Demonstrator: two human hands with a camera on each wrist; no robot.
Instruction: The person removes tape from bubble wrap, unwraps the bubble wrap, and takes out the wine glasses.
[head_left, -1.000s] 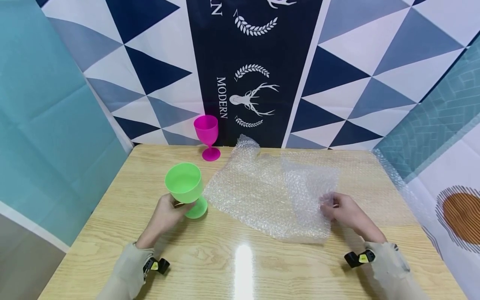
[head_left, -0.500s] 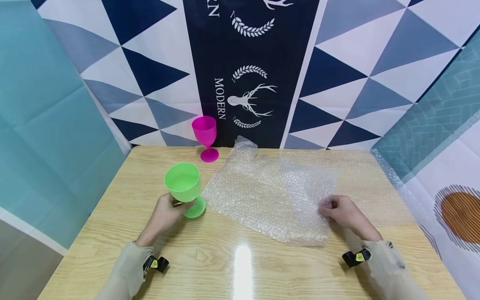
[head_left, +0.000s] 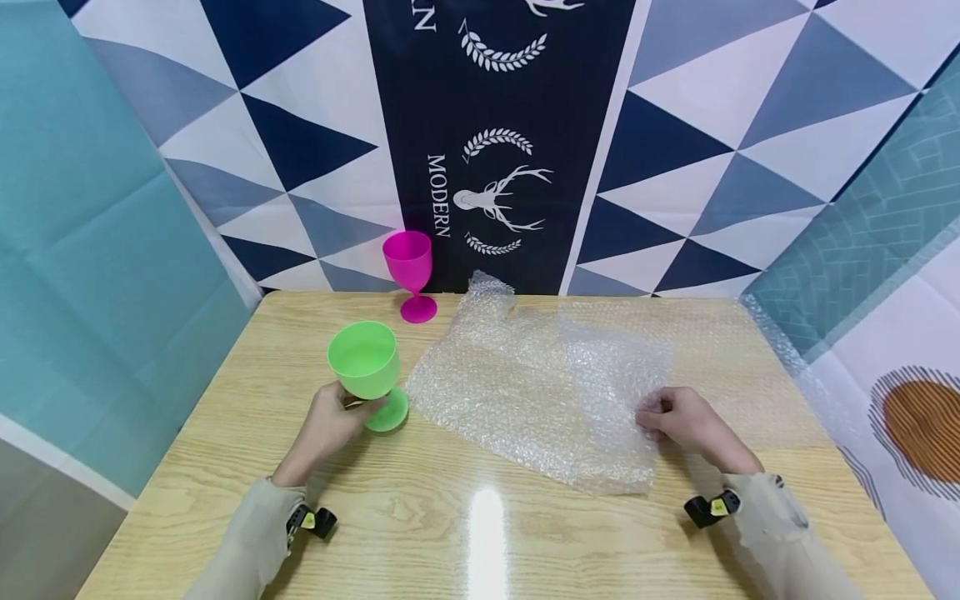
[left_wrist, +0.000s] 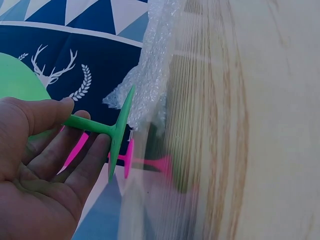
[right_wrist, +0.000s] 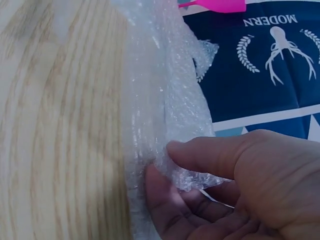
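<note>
A green plastic goblet (head_left: 364, 360) is gripped by its stem in my left hand (head_left: 333, 417), its bowl tilted slightly toward me. In the left wrist view, thumb and fingers close round the stem (left_wrist: 87, 123), with the goblet's foot (left_wrist: 120, 135) just above the tabletop. My right hand (head_left: 688, 421) pinches the edge of a sheet of clear bubble wrap (head_left: 510, 392). Between thumb and fingers, the right wrist view shows the crumpled film (right_wrist: 187, 177). A folded-over flap of the wrap lies near that hand.
A magenta goblet (head_left: 409, 260) stands upright at the back edge of the wooden table (head_left: 390, 517), against the patterned cloth backdrop (head_left: 495, 100). More bubble wrap (head_left: 738, 375) stretches to the right and hangs over the table's right edge.
Both hands keep their holds and barely move. The view has shifted slightly, so the scene sits a little further left.
</note>
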